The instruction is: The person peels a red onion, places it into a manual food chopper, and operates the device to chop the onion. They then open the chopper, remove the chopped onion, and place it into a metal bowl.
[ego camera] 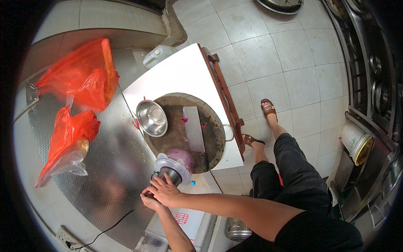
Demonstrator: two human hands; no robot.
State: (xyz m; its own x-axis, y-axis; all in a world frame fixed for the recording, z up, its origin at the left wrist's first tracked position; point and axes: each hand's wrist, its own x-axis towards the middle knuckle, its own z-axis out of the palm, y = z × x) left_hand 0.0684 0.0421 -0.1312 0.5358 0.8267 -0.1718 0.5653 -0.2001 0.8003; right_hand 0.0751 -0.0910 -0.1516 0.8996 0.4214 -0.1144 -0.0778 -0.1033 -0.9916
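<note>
My right hand point(168, 191) lies with spread fingers over the black motor head of an electric food chopper point(169, 175). Cupped around the top end of this head is my left hand point(151, 201), partly hidden behind the right. The chopper has a clear plastic lid, and its see-through bowl point(181, 158) holds a finely chopped purple mass. It stands at the near edge of a round wooden chopping block point(171, 129). A cleaver point(193, 129) rests flat on the block, with purple scraps about it. An inward-tilted stainless steel bowl point(152, 118) sits at the block's rim.
Red plastic bags point(85, 78) lie on the textured metal counter point(116, 151). A black cord point(110, 228) runs to a wall socket point(64, 236). The block has a metal handle point(232, 133) and stands on a white table point(176, 75). A plastic jug point(160, 56) is behind. Metal shelving point(352, 63) lines the right side.
</note>
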